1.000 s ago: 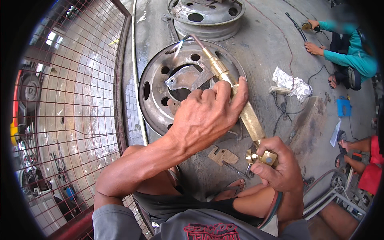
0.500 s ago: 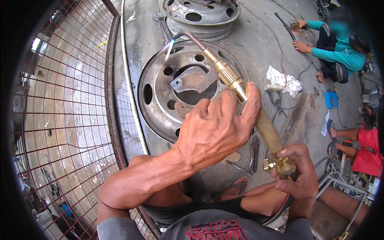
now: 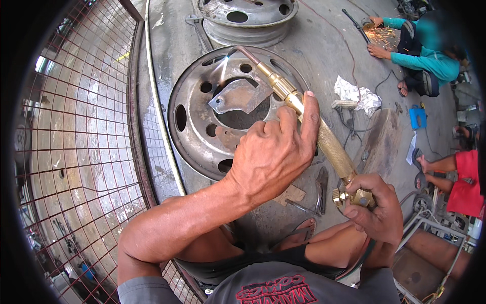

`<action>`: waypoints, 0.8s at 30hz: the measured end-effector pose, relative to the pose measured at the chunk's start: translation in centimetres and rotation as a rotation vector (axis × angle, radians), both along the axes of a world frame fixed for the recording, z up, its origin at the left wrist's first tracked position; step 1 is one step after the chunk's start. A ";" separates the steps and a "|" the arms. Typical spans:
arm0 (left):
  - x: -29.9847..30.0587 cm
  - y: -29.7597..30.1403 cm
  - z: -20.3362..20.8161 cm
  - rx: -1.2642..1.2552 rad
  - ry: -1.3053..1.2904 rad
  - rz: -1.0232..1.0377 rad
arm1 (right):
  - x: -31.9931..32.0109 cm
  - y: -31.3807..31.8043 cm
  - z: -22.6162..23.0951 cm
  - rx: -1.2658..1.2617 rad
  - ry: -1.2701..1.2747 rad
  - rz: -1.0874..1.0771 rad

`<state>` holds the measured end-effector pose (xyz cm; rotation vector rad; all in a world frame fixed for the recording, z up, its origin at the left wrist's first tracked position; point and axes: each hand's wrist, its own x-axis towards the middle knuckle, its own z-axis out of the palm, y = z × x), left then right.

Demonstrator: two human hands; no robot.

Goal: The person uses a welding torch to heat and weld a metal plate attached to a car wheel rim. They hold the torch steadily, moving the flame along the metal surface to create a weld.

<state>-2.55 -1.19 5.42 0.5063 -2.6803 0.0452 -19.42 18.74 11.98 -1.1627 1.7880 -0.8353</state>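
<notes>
A brass gas torch (image 3: 329, 147) slants from lower right to upper left, its bent tip lit with a blue-white flame. My left hand (image 3: 276, 149) wraps round the handle, index finger laid along the barrel. Around the valve end, beside a brass knob (image 3: 338, 197), my right hand (image 3: 377, 207) is closed. Below the flame, a cut metal plate (image 3: 238, 99) rests across the centre hole of a steel wheel rim (image 3: 183, 93). A smaller rusty metal piece (image 3: 228, 136) lies on the rim, partly behind my left hand.
A second wheel rim (image 3: 243, 33) lies beyond, with an adjustable wrench (image 3: 200, 33) beside it. Wire mesh fencing (image 3: 96, 126) runs along my left. Locking pliers (image 3: 321, 190) lie on the floor. At far right, a co-worker in teal (image 3: 425, 66) makes sparks; another person's red clothing (image 3: 466, 182) shows.
The torch flame has come down over the rim and points toward the plate. Both hands keep their hold. The co-worker's sparks have grown. The whole view has shifted slightly.
</notes>
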 end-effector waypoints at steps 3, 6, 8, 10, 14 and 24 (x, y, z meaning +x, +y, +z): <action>-0.4 0.0 -0.3 -0.006 -0.031 0.015 | 0.3 -0.6 0.0 -0.002 0.063 0.017; -0.7 -0.4 -0.7 0.009 -0.039 -0.001 | 0.6 -1.4 -0.7 -0.098 0.166 0.064; -0.8 -0.4 -1.0 0.010 -0.066 -0.003 | 0.9 -1.7 -1.3 -0.154 0.172 0.054; -0.7 -0.5 -1.3 0.011 -0.099 0.003 | 0.7 -2.1 -1.4 -0.123 0.189 0.087; -0.5 -0.5 -1.8 0.024 -0.136 -0.003 | 0.8 -2.4 -1.7 -0.089 0.185 0.090; -0.1 -0.3 -2.4 0.033 -0.221 -0.034 | 0.7 -2.8 -1.3 0.036 0.148 0.138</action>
